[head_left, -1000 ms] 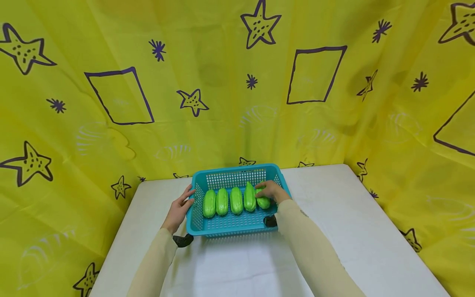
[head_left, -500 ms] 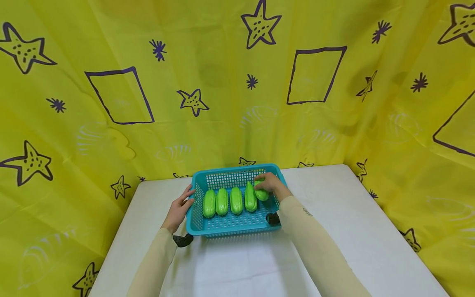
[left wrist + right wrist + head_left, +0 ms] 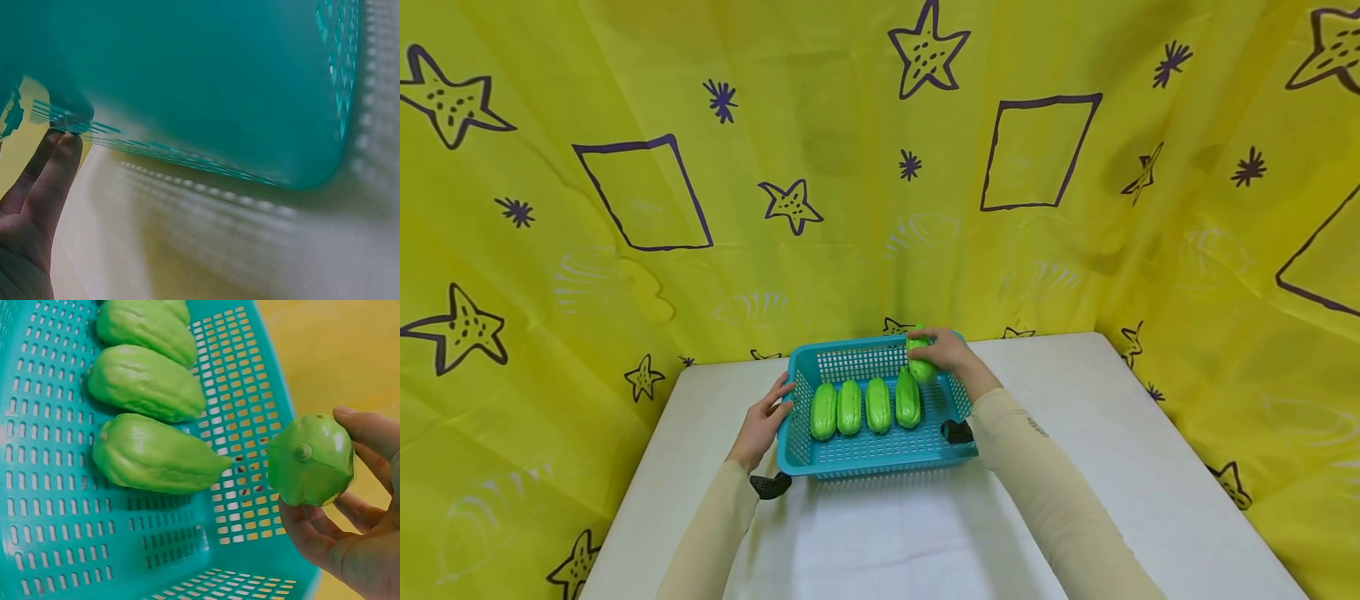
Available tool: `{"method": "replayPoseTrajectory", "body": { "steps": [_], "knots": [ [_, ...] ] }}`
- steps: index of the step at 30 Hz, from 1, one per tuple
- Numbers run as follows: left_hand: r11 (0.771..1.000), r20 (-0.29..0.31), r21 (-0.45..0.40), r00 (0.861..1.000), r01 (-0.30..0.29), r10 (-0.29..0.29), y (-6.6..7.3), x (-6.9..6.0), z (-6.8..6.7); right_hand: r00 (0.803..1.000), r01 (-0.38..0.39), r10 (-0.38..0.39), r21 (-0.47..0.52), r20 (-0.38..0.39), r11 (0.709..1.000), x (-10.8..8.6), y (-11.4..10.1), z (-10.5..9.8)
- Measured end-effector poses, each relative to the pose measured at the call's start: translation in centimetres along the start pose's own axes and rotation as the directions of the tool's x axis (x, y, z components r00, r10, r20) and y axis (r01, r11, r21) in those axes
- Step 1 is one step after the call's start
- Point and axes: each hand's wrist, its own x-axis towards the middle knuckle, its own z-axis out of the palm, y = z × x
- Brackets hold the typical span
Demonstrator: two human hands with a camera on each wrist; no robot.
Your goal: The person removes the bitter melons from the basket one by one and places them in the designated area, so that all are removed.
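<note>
My right hand (image 3: 946,348) grips a ribbed green gourd (image 3: 919,360), raised at the back right of the turquoise basket (image 3: 880,457). In the right wrist view, thumb and fingers wrap round this gourd (image 3: 310,459), whose rounded end faces the camera. Several similar gourds (image 3: 877,406) lie side by side on the basket floor, and the nearest gourd (image 3: 156,453) has a pointed tip. At the basket's left side, my left hand (image 3: 760,427) touches the rim. The left wrist view shows straight fingers (image 3: 53,181) of that hand against the basket wall (image 3: 187,94).
A white-covered table (image 3: 880,533) carries the basket. Yellow curtain (image 3: 850,275) with star and square drawings hangs behind and along both sides. Black devices are strapped at both wrists, one of them the left strap device (image 3: 771,486).
My right hand has lifted the rightmost gourd off the basket floor, moving it up and back toward the far rim. My left hand has stayed at the left rim.
</note>
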Motion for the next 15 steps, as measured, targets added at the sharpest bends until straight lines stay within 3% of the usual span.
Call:
{"method": "replayPoseTrajectory", "body": {
  "steps": [7,15],
  "knots": [
    [1.0,0.009,0.006,1.0,-0.001,0.001,-0.1,0.0,-0.1,1.0,0.022,-0.02,0.148,-0.014,0.989,-0.5,-0.7,-0.9],
    [1.0,0.008,0.003,1.0,-0.003,0.003,-0.1,0.0,-0.1,0.992,0.128,-0.122,0.163,-0.041,0.978,-2.1,-1.7,-2.4]
  ]
}}
